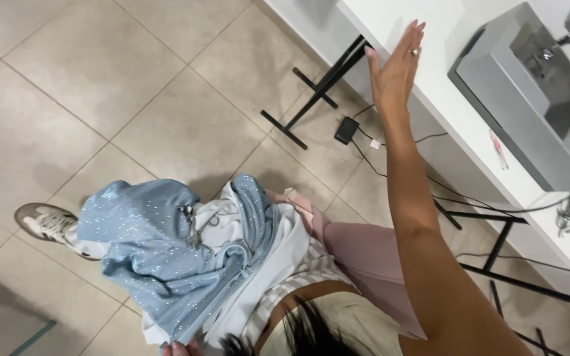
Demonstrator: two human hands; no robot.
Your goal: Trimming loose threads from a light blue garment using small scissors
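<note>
Garment (166,257), pale blue with sparkles, lay bunched on our lap; our left hand (179,348) pinched its lower edge to keep it there. Our right hand (394,66) reached flat, fingers together, toward the white table (456,112).

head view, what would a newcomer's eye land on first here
The right hand stands out first, raised flat with fingers spread above the edge of the white table at upper right. Next comes the sparkly light blue garment bunched on the person's lap at lower left, its bottom edge gripped by the left hand. A grey sewing machine sits on the table.
</note>
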